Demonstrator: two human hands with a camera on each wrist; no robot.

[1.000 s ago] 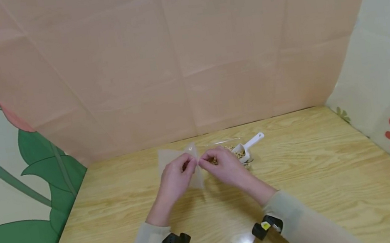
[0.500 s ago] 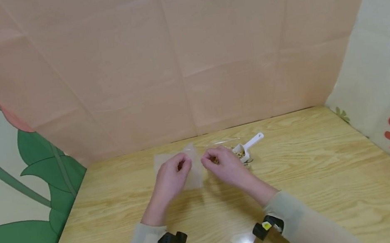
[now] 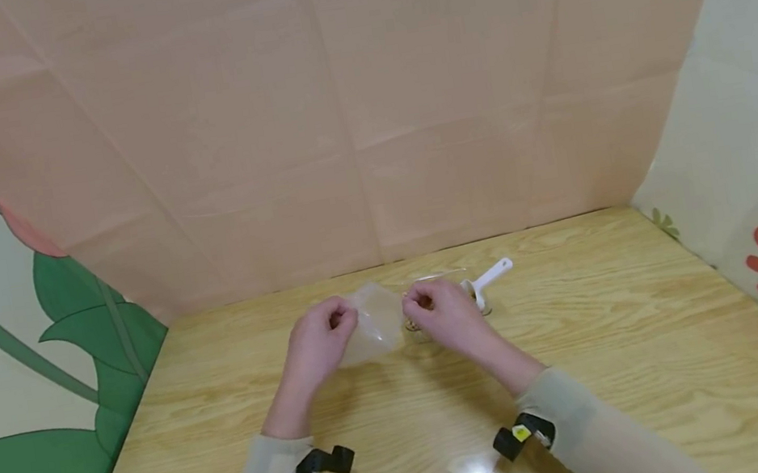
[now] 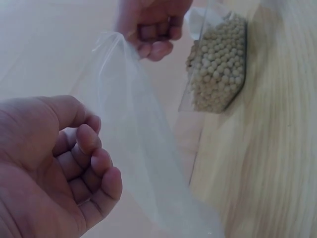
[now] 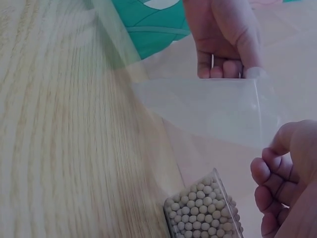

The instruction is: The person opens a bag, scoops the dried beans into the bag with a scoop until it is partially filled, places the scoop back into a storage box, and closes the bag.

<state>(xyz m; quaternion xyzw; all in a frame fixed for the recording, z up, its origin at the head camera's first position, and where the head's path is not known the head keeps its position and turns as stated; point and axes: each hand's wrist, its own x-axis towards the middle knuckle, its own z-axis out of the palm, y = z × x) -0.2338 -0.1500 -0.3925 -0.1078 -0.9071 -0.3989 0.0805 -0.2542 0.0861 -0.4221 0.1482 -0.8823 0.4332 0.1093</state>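
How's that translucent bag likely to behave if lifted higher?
The translucent bag will probably flop: its thin plastic looks creased. It seems light, with no contents visible inside. Its glossy surface may be slippery.

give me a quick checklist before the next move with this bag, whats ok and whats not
1. Left hand pinching the bag: ok.
2. Right hand pinching the bag's other side: ok.
3. Bag fully opened: cannot tell, the see-through film makes it unclear.
4. Beads in the clear container: ok, plenty visible.
5. White scoop with its handle sticking out: ok.
6. A hand free for the scoop: not ok, both are on the bag.
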